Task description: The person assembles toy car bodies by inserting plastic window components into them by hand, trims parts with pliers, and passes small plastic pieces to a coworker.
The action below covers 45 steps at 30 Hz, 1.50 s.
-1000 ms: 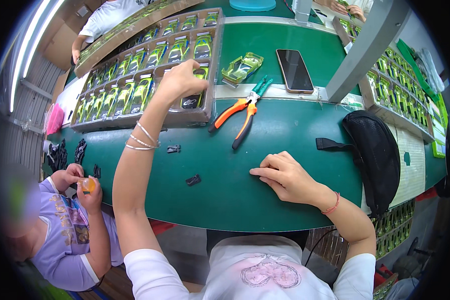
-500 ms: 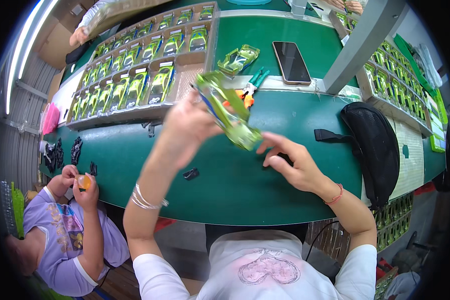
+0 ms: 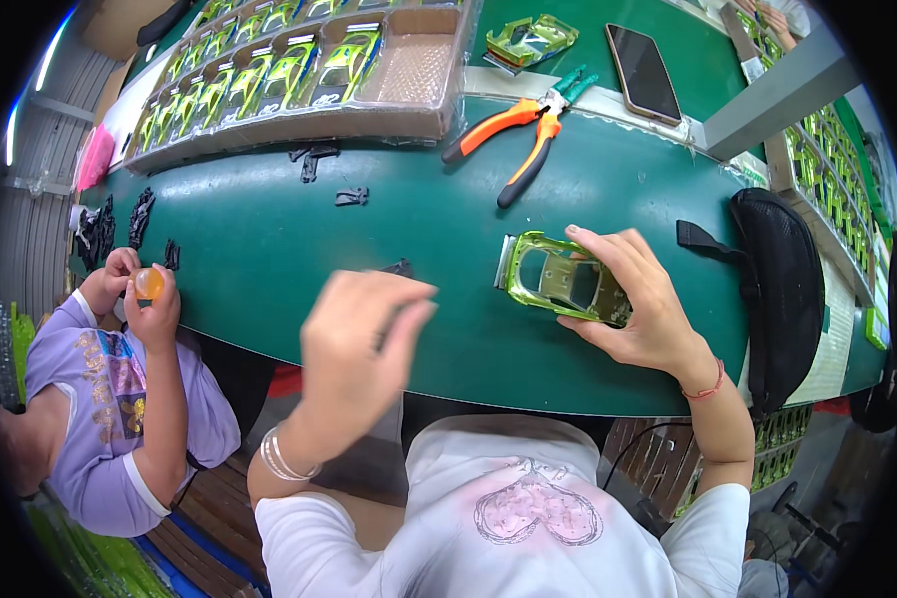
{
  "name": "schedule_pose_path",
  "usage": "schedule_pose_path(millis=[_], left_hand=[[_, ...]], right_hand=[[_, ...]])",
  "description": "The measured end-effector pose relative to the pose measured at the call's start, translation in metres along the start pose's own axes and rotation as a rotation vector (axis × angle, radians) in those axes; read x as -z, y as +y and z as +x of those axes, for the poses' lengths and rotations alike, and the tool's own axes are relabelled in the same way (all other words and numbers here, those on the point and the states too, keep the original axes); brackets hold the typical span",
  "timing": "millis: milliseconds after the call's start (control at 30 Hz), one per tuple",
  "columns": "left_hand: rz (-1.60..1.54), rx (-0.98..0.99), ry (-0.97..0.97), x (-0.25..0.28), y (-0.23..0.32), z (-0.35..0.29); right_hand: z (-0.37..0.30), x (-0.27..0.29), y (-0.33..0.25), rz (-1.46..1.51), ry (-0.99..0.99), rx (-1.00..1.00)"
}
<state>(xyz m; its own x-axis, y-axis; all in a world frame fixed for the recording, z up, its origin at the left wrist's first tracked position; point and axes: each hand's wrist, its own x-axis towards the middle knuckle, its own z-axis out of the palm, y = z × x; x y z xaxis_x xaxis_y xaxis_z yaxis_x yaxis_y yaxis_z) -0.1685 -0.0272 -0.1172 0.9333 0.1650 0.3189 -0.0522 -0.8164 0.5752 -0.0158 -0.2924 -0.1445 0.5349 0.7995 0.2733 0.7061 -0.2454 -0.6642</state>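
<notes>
My right hand (image 3: 643, 304) grips a translucent green toy car body shell (image 3: 566, 279), its hollow inside up, thumb and fingers on opposite sides of one end. A dark and silver strip shows at the shell's other end. My left hand (image 3: 359, 349) hovers at the table's near side, fingers curled and thumb near the index finger. It is blurred, with something dark between the fingers that I cannot make out. Just beyond its fingertips lies a small black part (image 3: 399, 267). Another small black part (image 3: 351, 196) lies farther away.
Orange-handled pliers (image 3: 528, 130) lie beyond the shell, near another green shell (image 3: 531, 42) and a phone (image 3: 645, 75). A sectioned tray (image 3: 409, 120) of shells stands far left. A black pouch (image 3: 782, 299) lies right, by a metal post (image 3: 782, 90). A person in purple (image 3: 120, 429) sits left.
The car shell has passed from my left hand to my right and now lies lower, hollow side up. My left hand has drawn back toward me. The view has shifted, showing the pliers fully.
</notes>
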Motion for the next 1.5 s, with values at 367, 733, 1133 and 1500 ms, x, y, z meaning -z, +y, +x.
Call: schedule_pose_path(millis=[367,733,1133,1500], left_hand=[[0.208,-0.048,0.054,0.008,-0.034,-0.008],[0.09,-0.111,-0.058,-0.003,-0.047,0.013],[-0.977,0.624,-0.374,0.004,-0.021,0.034],[-0.868,0.605,-0.341,0.0,-0.01,0.029]], right_hand=[[-0.004,-0.002,0.005,0.013,0.029,0.044],[-0.006,-0.003,0.01,-0.029,0.018,0.065],[-0.007,-0.001,0.013,0.035,-0.006,0.067],[-0.008,0.007,0.008,0.03,-0.028,0.048]])
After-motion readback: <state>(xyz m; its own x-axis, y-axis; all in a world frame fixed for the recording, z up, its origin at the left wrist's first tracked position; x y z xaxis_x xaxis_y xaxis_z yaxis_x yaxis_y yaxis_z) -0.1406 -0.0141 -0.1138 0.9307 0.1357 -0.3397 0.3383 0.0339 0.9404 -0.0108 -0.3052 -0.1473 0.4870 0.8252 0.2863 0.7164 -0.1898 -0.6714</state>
